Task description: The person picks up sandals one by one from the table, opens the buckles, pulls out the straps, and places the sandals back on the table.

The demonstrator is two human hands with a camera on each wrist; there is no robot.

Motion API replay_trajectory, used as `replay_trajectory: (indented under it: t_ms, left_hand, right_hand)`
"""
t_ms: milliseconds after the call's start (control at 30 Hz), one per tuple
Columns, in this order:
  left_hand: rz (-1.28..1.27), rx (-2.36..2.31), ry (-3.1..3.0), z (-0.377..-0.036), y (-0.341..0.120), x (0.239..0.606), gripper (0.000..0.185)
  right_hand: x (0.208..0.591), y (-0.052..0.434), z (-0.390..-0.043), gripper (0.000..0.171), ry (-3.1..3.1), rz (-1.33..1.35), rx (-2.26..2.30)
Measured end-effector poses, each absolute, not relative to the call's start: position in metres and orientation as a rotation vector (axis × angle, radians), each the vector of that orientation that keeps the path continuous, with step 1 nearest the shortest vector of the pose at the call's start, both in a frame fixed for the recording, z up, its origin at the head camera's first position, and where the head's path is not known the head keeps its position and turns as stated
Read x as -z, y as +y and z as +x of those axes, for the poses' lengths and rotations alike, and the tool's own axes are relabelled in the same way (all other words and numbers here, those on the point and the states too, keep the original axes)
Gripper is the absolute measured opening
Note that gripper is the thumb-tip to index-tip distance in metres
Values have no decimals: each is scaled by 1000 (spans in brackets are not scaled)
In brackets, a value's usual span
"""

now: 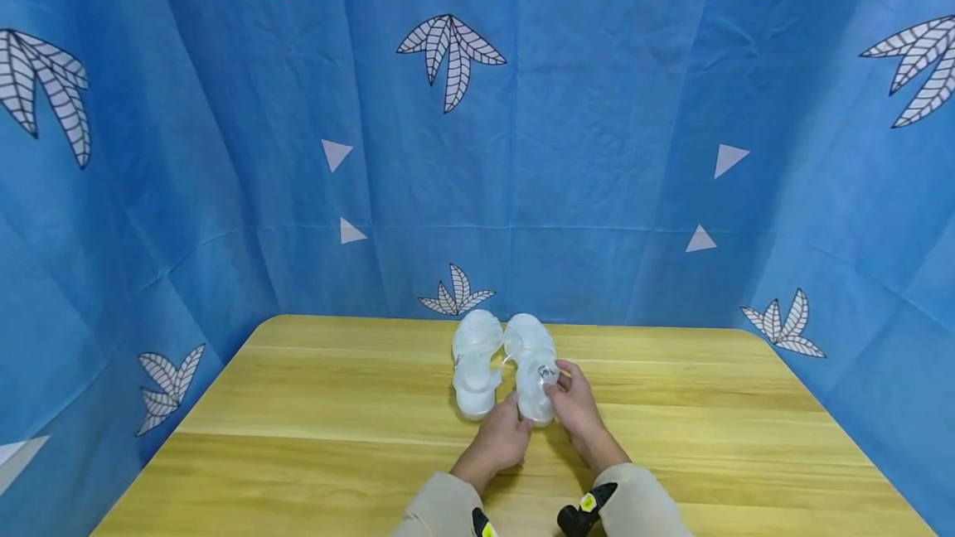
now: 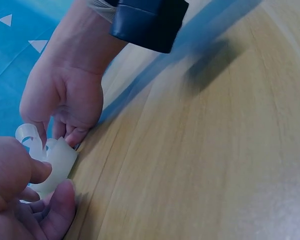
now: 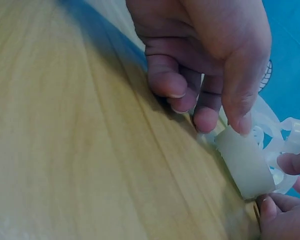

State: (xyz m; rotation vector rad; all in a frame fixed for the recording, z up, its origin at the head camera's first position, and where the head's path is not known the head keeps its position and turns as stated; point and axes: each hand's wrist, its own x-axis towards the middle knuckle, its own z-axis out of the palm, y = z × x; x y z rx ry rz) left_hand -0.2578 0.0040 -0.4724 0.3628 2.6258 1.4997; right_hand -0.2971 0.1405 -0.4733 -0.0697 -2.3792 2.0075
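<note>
Two white translucent sandals stand side by side on the table, toes toward the curtain: the left sandal (image 1: pixel 475 388) and the right sandal (image 1: pixel 531 396). My left hand (image 1: pixel 501 437) grips the right sandal's heel from the near left side. At its outer side, my right hand (image 1: pixel 578 406) pinches the sandal's edge by the strap with a shiny buckle (image 1: pixel 548 372). In the right wrist view, the right thumb presses the top of the pale heel (image 3: pixel 245 165), fingers curled beside it. A looped strap end (image 2: pixel 27 132) sticks up between both hands in the left wrist view.
The wooden table (image 1: pixel 321 413) spreads out around the sandals. A blue curtain (image 1: pixel 597 147) with leaf and triangle prints hangs behind it and along both sides. Black straps with a camera (image 1: pixel 578 518) sit at the sleeve cuffs.
</note>
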Motion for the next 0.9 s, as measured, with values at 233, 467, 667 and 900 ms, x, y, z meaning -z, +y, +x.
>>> replay_trajectory:
  t_ms: [233, 467, 667, 900]
  left_hand:
    - [421, -1406, 2700, -260, 6, 469, 32]
    - [436, -1283, 2798, -258, 6, 470, 30]
    - [369, -1339, 2657, -256, 1, 460, 17]
    - [465, -1207, 2762, -267, -20, 426, 32]
  right_hand:
    - [470, 142, -299, 47, -2373, -76, -2012]
    - [473, 140, -297, 48, -2377, -93, -2006]
    - [469, 144, -299, 49, -2397, -88, -2018]
    - [458, 166, -308, 55, -2463, -66, -2006]
